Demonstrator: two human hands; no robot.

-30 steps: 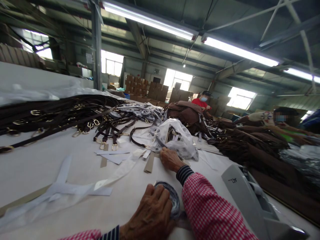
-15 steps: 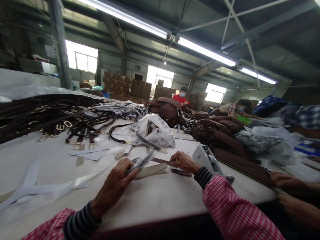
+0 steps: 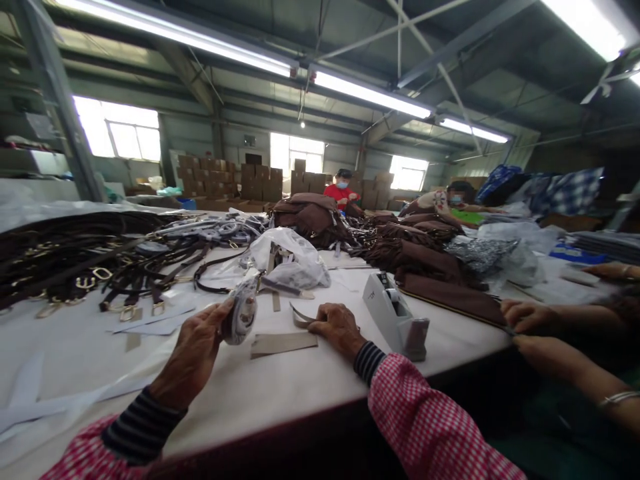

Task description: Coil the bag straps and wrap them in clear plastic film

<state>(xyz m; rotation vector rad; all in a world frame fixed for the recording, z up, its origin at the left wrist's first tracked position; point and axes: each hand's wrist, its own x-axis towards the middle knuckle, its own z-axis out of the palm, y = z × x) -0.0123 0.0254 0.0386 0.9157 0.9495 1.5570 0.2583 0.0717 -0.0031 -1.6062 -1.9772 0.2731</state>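
My left hand [image 3: 193,350] is closed on a coiled dark strap in clear plastic wrap [image 3: 243,315], held upright above the white table. A little to its right, my right hand [image 3: 339,330] pinches a thin grey-brown strip [image 3: 300,317], whose free end curves up to the left. Just below the strip lies a flat stack of beige card strips [image 3: 284,343]. A grey tape dispenser [image 3: 395,317] stands to the right of my right hand.
Dark straps with gold buckles [image 3: 100,267] cover the left side of the table. A clear plastic bag [image 3: 293,257] sits at the middle, with piled brown bags [image 3: 310,217] behind. At right, a co-worker's hands [image 3: 530,327] grip a brown fabric piece [image 3: 450,300].
My right hand has lifted the strip, and its end curves upward. The wrapped coil in my left hand has turned more upright and moved left in view. The camera has swung right.
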